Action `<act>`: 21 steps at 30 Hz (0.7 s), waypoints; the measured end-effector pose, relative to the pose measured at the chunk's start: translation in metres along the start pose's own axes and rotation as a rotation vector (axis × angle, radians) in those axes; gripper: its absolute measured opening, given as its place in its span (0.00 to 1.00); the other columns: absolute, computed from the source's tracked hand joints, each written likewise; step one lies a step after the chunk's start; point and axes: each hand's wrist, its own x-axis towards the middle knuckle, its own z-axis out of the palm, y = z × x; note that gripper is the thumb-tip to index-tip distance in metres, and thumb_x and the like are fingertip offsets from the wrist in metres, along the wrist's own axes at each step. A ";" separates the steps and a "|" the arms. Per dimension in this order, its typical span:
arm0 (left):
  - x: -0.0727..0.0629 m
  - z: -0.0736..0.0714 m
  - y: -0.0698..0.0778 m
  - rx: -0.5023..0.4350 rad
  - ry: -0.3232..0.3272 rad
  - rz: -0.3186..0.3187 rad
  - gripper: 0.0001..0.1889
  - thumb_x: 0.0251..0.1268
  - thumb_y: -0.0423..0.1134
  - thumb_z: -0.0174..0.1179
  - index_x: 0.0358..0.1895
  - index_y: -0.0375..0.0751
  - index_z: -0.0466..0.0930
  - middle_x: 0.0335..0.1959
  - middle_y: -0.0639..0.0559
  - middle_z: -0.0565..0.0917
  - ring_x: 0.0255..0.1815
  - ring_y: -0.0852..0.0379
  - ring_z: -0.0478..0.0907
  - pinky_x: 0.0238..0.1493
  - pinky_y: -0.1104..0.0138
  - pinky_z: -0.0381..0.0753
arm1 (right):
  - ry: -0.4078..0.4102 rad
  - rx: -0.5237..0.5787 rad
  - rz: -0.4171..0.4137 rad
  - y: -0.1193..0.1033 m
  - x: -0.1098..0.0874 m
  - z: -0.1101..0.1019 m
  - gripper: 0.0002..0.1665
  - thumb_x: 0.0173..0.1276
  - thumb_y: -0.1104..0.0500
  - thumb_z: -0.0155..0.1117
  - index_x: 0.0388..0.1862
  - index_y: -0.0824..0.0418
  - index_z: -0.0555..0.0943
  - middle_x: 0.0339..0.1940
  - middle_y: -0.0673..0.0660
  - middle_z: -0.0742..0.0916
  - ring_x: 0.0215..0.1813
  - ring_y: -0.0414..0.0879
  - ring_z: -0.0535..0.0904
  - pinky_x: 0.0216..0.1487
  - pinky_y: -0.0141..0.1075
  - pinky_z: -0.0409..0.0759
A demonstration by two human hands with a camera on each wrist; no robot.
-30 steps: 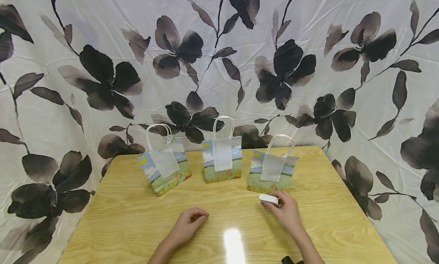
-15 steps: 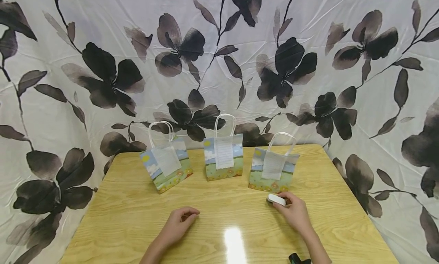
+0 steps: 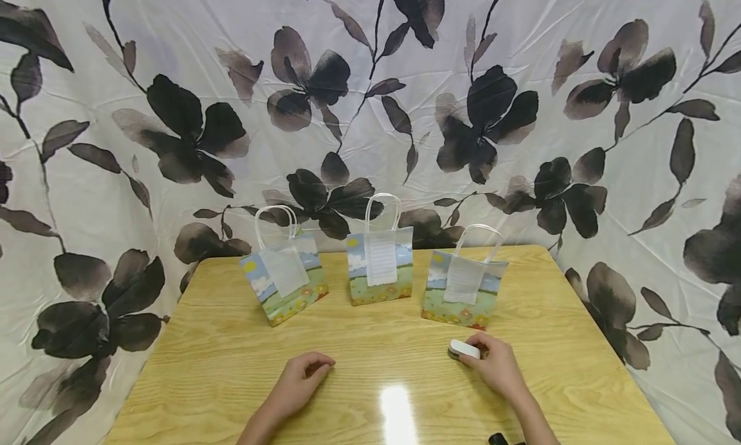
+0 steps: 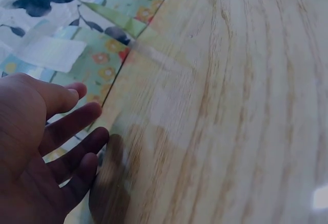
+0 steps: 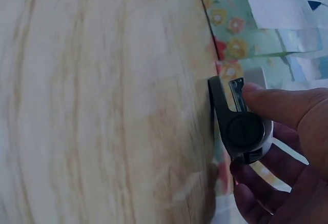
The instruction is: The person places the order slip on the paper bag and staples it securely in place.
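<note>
In the head view my right hand (image 3: 496,366) pinches a small stapler (image 3: 464,349), white on top with a dark base, in front of the right paper bag (image 3: 433,297). The right wrist view shows its black base and round pivot (image 5: 245,130) side-on, close over the tabletop, thumb on one side and fingers on the other. My left hand (image 3: 296,386) holds nothing, its fingers loosely bent over the wood in front of the left bag (image 3: 315,281). A middle bag (image 3: 404,271) stands between them. Each bag has a white paper slip (image 3: 381,258) on its front.
A wooden table (image 3: 220,368) lies under everything, with a floral cloth (image 3: 370,110) hung behind and at the sides. White looped handles (image 3: 383,197) rise from the bags. Part of a black object (image 3: 496,439) shows at the bottom edge by my right forearm.
My right hand has brought the stapler a little to the right and nearer to me, away from the right bag. My left hand has drifted slightly left. The head view has shifted slightly.
</note>
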 end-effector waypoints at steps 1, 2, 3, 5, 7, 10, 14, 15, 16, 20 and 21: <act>0.000 0.000 0.000 0.003 -0.001 0.004 0.10 0.72 0.38 0.57 0.49 0.39 0.83 0.44 0.50 0.85 0.44 0.52 0.81 0.43 0.67 0.79 | -0.003 0.003 0.004 0.001 0.000 0.001 0.15 0.52 0.61 0.79 0.38 0.55 0.85 0.34 0.49 0.86 0.38 0.43 0.81 0.37 0.39 0.79; 0.000 -0.001 0.000 0.006 -0.001 0.007 0.10 0.72 0.38 0.57 0.48 0.39 0.83 0.44 0.50 0.85 0.44 0.52 0.81 0.43 0.67 0.79 | -0.005 0.006 0.006 0.001 0.000 0.002 0.15 0.52 0.61 0.79 0.38 0.55 0.84 0.34 0.49 0.86 0.38 0.43 0.80 0.37 0.39 0.78; 0.000 -0.001 0.000 0.011 0.000 0.010 0.10 0.72 0.38 0.57 0.48 0.39 0.83 0.44 0.50 0.85 0.44 0.53 0.81 0.43 0.67 0.80 | -0.008 0.008 0.012 0.002 0.000 0.003 0.15 0.52 0.61 0.79 0.38 0.54 0.84 0.34 0.49 0.85 0.38 0.43 0.80 0.38 0.38 0.78; 0.000 -0.001 0.000 0.022 0.004 0.014 0.09 0.72 0.37 0.57 0.48 0.39 0.83 0.44 0.50 0.85 0.44 0.53 0.81 0.43 0.67 0.80 | -0.012 0.014 0.012 0.002 -0.001 0.004 0.15 0.52 0.61 0.79 0.38 0.55 0.84 0.34 0.49 0.85 0.37 0.42 0.79 0.37 0.38 0.78; 0.000 -0.002 -0.001 0.028 0.006 0.013 0.09 0.72 0.37 0.57 0.48 0.39 0.83 0.44 0.50 0.85 0.45 0.54 0.81 0.43 0.66 0.80 | -0.020 0.016 0.019 0.001 -0.001 0.004 0.15 0.53 0.61 0.79 0.39 0.56 0.84 0.33 0.49 0.84 0.35 0.42 0.78 0.36 0.38 0.77; -0.001 -0.001 -0.002 0.030 0.006 0.014 0.10 0.72 0.37 0.57 0.49 0.39 0.83 0.45 0.50 0.84 0.46 0.55 0.81 0.44 0.66 0.80 | -0.030 0.013 0.027 0.003 -0.003 0.005 0.15 0.53 0.62 0.78 0.39 0.57 0.83 0.31 0.49 0.83 0.33 0.42 0.76 0.34 0.36 0.76; 0.000 -0.001 -0.004 0.036 0.020 0.013 0.09 0.71 0.36 0.58 0.49 0.40 0.83 0.45 0.51 0.84 0.46 0.56 0.81 0.45 0.67 0.79 | -0.043 -0.006 0.014 0.002 -0.001 0.008 0.15 0.53 0.62 0.78 0.38 0.56 0.83 0.30 0.47 0.83 0.30 0.41 0.74 0.32 0.35 0.73; 0.001 -0.001 -0.004 0.035 0.030 0.021 0.09 0.71 0.36 0.58 0.49 0.40 0.83 0.45 0.50 0.84 0.47 0.55 0.81 0.45 0.67 0.79 | -0.044 -0.007 0.004 0.001 0.000 0.009 0.15 0.53 0.61 0.78 0.38 0.56 0.83 0.30 0.47 0.83 0.30 0.41 0.75 0.32 0.35 0.73; 0.002 -0.001 -0.004 0.034 0.040 0.030 0.09 0.71 0.36 0.58 0.49 0.39 0.83 0.46 0.50 0.84 0.47 0.55 0.81 0.45 0.66 0.79 | -0.044 -0.010 -0.009 0.000 0.002 0.010 0.14 0.54 0.61 0.78 0.38 0.55 0.83 0.30 0.48 0.83 0.30 0.41 0.75 0.32 0.36 0.73; 0.005 0.000 -0.005 0.013 0.050 0.051 0.11 0.72 0.37 0.58 0.51 0.38 0.82 0.47 0.49 0.84 0.48 0.53 0.81 0.46 0.66 0.79 | -0.047 -0.016 -0.029 -0.004 0.005 0.011 0.14 0.54 0.61 0.78 0.38 0.55 0.82 0.31 0.48 0.84 0.31 0.40 0.76 0.33 0.37 0.74; 0.004 0.000 -0.005 0.007 0.045 0.046 0.11 0.72 0.37 0.58 0.51 0.38 0.82 0.47 0.48 0.84 0.48 0.54 0.81 0.46 0.66 0.80 | -0.053 -0.012 -0.026 -0.004 0.004 0.011 0.14 0.54 0.61 0.78 0.38 0.55 0.82 0.31 0.48 0.84 0.31 0.40 0.76 0.33 0.37 0.74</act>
